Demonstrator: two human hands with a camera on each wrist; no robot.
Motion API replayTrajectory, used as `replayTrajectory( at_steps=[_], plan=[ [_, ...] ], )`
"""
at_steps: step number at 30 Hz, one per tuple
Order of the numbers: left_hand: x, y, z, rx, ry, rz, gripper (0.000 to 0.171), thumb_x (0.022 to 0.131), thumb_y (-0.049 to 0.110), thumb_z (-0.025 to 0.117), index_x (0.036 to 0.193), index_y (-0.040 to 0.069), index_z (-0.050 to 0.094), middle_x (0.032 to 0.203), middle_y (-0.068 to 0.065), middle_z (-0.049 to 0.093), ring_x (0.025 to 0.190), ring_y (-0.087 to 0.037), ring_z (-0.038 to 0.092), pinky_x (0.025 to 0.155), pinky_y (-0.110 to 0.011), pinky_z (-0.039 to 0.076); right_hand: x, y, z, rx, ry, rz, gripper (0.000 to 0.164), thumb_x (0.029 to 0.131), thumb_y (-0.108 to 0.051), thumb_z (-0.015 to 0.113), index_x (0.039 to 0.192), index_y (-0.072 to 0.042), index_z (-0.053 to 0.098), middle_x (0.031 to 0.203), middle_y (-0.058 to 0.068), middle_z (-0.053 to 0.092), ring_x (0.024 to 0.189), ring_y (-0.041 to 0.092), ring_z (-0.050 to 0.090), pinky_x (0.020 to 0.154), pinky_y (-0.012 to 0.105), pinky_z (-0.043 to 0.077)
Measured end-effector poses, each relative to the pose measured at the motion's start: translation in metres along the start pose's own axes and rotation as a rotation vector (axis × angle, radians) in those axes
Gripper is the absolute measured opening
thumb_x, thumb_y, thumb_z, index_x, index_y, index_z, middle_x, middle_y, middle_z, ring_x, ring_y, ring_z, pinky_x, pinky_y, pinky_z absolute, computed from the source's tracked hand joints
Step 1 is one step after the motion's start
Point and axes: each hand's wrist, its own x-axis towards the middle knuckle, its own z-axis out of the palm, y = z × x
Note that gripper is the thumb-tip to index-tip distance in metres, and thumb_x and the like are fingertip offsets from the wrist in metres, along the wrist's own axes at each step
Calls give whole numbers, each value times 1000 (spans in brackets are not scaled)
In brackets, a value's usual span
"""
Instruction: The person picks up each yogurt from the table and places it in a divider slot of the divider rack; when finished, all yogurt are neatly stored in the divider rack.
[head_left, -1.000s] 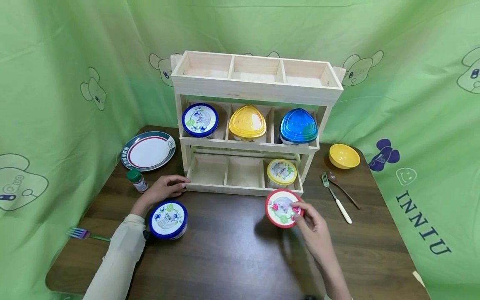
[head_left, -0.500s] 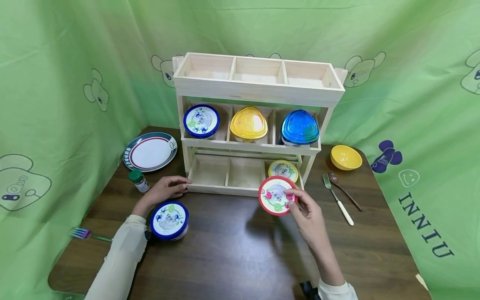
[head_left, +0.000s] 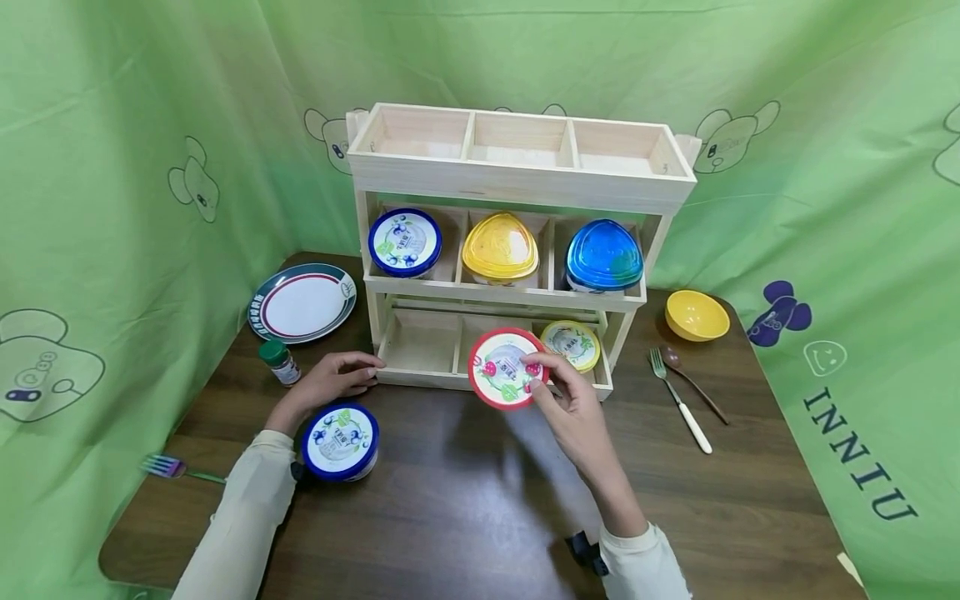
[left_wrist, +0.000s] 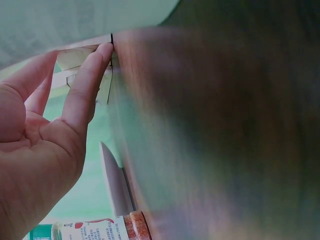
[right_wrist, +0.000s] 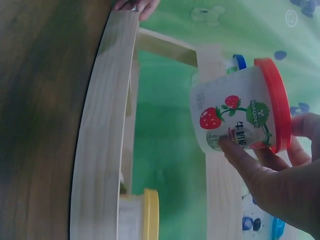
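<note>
The right hand [head_left: 573,408] holds the red cup [head_left: 506,368] off the table [head_left: 480,500], just in front of the rack's [head_left: 517,179] bottom shelf, middle section approx. In the wrist view the thumb presses on the cup's side wall and the other fingers [right_wrist: 300,125] curl over the red lid rim, so the cup sits between thumb and fingers, w/ lid toward the palm side. The yellow cup [head_left: 572,344] stands in the bottom-right section, just beside. The left hand [head_left: 330,379] rests on the table w/ fingers relaxed, fingertips touching the rack's bottom-left corner, holding nothing. The blue cup [head_left: 340,440] stands near that wrist; the spice jar [head_left: 278,362] is just to the hand's left.
</note>
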Motion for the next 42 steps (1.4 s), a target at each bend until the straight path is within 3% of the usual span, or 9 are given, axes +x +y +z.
replayTrajectory(
  at_steps=[2, 8, 15, 23, 27, 30, 34, 37, 42],
  plan=[
    [0, 2, 1, -2, 2, -2, 32, 111, 27, 66, 138, 11, 73, 130, -15, 69, 113, -25, 72, 92, -34, 64, 6, -1, 3, -13, 8, 6, 28, 107, 0, 63, 134, 2, 68, 142, 17, 62, 115, 21, 62, 87, 20, 57],
    [-11, 33, 15, 55, 42, -59, 36, 113, 23, 63, 140, 0, 68, 134, -23, 66, 119, -32, 70, 97, -36, 62, 21, -2, 8, -39, 23, 6, 29, 105, 0, 64, 133, -1, 70, 141, 16, 63, 112, 27, 61, 83, 20, 56],
    [-13, 30, 13, 50, 20, -9, 33, 110, 31, 69, 134, 10, 75, 125, -12, 71, 109, -18, 71, 90, -28, 63, 37, 14, 13, -34, 17, 30, 30, 105, 3, 60, 134, 1, 69, 135, 19, 64, 111, 25, 61, 87, 21, 54],
    [-13, 29, 16, 56, 34, -24, 39, 111, 26, 65, 139, -1, 69, 127, -18, 70, 112, -22, 70, 94, -32, 63, 51, 41, 20, 50, 80, 145, 33, 107, 2, 55, 138, 0, 67, 127, 17, 63, 103, 16, 61, 84, 21, 55],
    [-11, 23, 11, 41, 15, 4, 34, 111, 27, 66, 137, 6, 73, 124, -15, 71, 110, -21, 71, 92, -32, 64, 57, 51, 26, 85, 102, 194, 35, 107, 3, 53, 140, 0, 65, 119, 17, 62, 95, 18, 58, 79, 23, 54],
    [-10, 22, 11, 43, 17, 1, 32, 111, 27, 67, 136, 8, 74, 123, -13, 72, 108, -18, 71, 90, -30, 64, 59, 56, 28, 61, 87, 227, 37, 108, 1, 53, 144, 1, 61, 126, 21, 61, 104, 23, 59, 83, 25, 53],
    [-12, 29, 17, 52, 50, -49, 36, 112, 22, 64, 140, 0, 68, 128, -19, 69, 113, -23, 70, 94, -32, 63, 57, 59, 26, -39, 9, 261, 46, 109, -3, 56, 154, 3, 51, 150, 26, 55, 136, 31, 54, 107, 36, 50],
    [-13, 34, 20, 63, 66, -69, 37, 114, 16, 59, 144, -6, 63, 133, -25, 66, 119, -31, 69, 98, -37, 62, 55, 59, 24, -105, -30, 248, 52, 108, -4, 58, 159, 3, 45, 158, 28, 49, 148, 37, 46, 120, 48, 41],
    [-12, 36, 21, 75, 69, -70, 37, 114, 13, 58, 145, -7, 62, 136, -27, 65, 121, -35, 68, 99, -38, 62, 53, 53, 18, -148, -23, 203, 55, 107, -4, 60, 160, 1, 45, 160, 28, 47, 150, 40, 44, 125, 55, 34]
  ],
)
